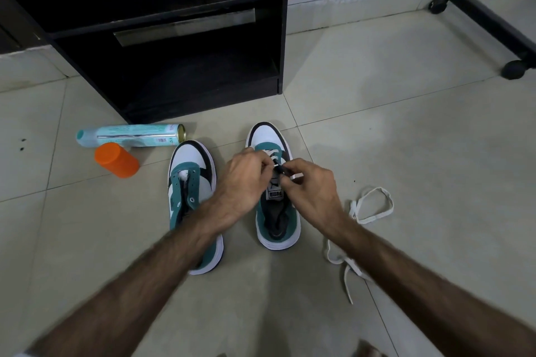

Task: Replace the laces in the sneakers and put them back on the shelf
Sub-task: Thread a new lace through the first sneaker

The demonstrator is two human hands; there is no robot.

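Right sneaker [272, 182]: upright on the tiled floor [406, 124], toe toward the black shelf unit [174, 52].
Left hand [243, 180]: fingers curled, pinching its white lace [271, 153].
Right hand [313, 185]: fingertips pinching the lace over the tongue.
Left sneaker [191, 182]: just beside, unlaced.
Loose lace [365, 211]: floor, right.
Spray can [130, 135], orange cap [116, 159]: left.

floor [377, 95] | sneakers [269, 182], loose lace [374, 211], spray can [130, 135], orange cap [116, 159]
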